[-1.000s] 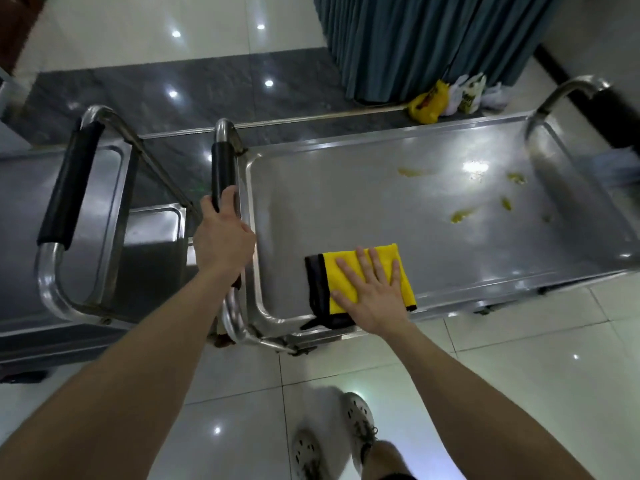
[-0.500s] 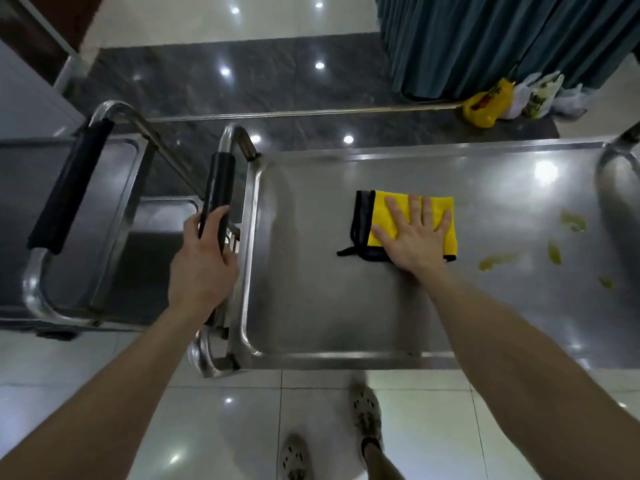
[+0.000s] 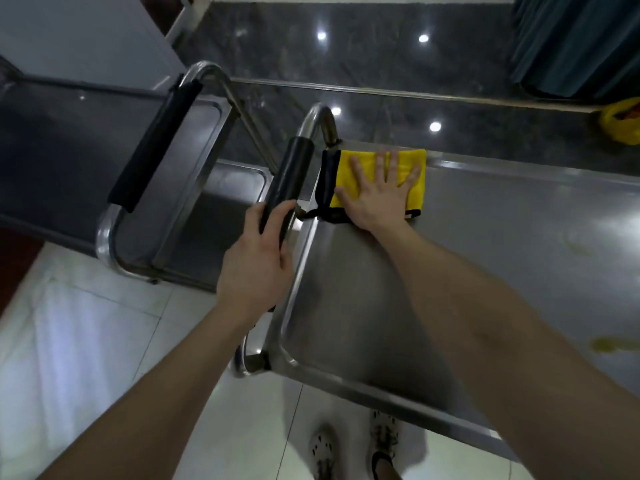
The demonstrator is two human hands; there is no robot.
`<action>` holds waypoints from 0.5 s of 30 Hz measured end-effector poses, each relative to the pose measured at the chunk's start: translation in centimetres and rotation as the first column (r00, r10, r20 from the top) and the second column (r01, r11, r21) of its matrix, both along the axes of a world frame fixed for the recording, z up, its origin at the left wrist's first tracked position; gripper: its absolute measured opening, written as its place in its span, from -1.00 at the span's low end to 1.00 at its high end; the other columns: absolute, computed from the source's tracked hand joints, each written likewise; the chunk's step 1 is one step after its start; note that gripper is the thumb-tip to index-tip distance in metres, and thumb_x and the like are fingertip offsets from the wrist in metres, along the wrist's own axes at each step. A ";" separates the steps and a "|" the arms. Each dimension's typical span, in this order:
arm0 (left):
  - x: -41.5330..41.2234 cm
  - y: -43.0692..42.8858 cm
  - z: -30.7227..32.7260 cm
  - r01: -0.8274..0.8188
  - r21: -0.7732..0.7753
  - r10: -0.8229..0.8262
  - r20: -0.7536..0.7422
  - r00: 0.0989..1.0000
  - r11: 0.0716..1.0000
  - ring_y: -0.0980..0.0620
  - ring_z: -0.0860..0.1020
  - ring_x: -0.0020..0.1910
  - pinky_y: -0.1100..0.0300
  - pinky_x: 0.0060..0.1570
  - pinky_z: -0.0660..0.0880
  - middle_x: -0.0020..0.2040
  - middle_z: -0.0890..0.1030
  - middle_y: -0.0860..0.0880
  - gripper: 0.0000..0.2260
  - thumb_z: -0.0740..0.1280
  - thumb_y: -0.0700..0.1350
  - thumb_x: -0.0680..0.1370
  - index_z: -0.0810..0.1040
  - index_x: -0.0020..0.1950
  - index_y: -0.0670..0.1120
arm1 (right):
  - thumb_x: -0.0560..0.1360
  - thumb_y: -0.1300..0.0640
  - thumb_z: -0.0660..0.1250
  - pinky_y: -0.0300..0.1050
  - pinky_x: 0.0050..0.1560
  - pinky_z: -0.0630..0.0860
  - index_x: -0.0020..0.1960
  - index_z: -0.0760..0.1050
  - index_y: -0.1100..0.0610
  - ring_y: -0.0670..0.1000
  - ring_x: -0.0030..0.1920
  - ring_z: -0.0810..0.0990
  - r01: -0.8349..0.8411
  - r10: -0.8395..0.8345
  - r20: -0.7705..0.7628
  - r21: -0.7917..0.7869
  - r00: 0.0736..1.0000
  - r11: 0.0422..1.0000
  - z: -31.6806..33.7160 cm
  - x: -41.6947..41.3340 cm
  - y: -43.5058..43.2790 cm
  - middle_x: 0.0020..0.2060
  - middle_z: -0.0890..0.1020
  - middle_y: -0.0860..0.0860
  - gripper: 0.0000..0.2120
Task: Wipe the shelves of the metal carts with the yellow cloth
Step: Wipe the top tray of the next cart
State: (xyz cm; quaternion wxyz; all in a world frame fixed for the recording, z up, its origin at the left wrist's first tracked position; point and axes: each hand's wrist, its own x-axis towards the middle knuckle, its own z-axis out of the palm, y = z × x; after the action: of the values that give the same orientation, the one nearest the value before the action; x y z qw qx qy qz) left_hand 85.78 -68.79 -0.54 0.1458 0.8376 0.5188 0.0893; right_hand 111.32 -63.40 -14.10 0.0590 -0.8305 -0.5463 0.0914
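One yellow cloth, black-edged, folded flat under right hand

Right hand covers the centre of the yellow cloth. Fingertips of the left hand lie hidden behind the black handle grip. Cart shelf and yellow bag cut off at right edge; second cart at left. Yellowish stain blurred.

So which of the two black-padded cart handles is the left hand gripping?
The handle beside the yellow cloth, which the left hand grips; the other cart's handle, farther left, is untouched.
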 end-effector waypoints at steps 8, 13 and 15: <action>0.1 0.1 -0.5 -0.008 0.033 0.009 -0.027 1.000 0.999 -0.14 0.64 -0.11 -0.11 -0.12 0.66 0.61 0.25 -0.10 -0.37 0.34 -0.15 0.64 0.22 0.65 0.17 | 0.63 -0.52 -0.17 0.61 0.52 -0.22 0.74 -0.05 -0.20 0.25 0.71 -0.27 -0.054 0.054 0.006 -0.011 0.999 0.999 0.0 -3.9 -4.5 0.74 -0.11 0.17 -0.23; 0.3 0.0 -0.1 -0.004 0.020 0.005 -0.010 1.000 1.000 -0.16 0.66 -0.06 -0.16 -0.07 0.68 0.59 0.29 -0.12 -0.40 0.32 -0.13 0.66 0.20 0.63 0.20 | 0.66 -0.48 -0.07 0.63 0.53 -0.15 0.74 0.07 -0.17 0.27 0.72 -0.20 -0.095 0.097 -0.023 0.063 0.995 0.993 -0.3 -10.4 -12.6 0.74 -0.01 0.19 -0.26; 0.3 -0.1 0.1 -0.002 0.014 0.002 -0.017 1.000 1.000 -0.20 0.67 0.01 -0.18 0.00 0.68 0.61 0.28 -0.14 -0.41 0.31 -0.12 0.68 0.19 0.65 0.20 | 0.66 -0.47 -0.04 0.63 0.53 -0.12 0.73 0.11 -0.16 0.27 0.72 -0.17 -0.123 0.126 -0.025 0.095 0.992 0.988 -0.8 -13.1 -16.2 0.74 0.02 0.18 -0.28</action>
State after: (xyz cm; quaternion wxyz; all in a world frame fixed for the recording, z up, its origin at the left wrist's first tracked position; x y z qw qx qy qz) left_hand 86.06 -68.91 -0.40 0.1356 0.8389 0.5201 0.0860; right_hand 98.22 -79.55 -14.86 0.1001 -0.7897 -0.5996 0.0820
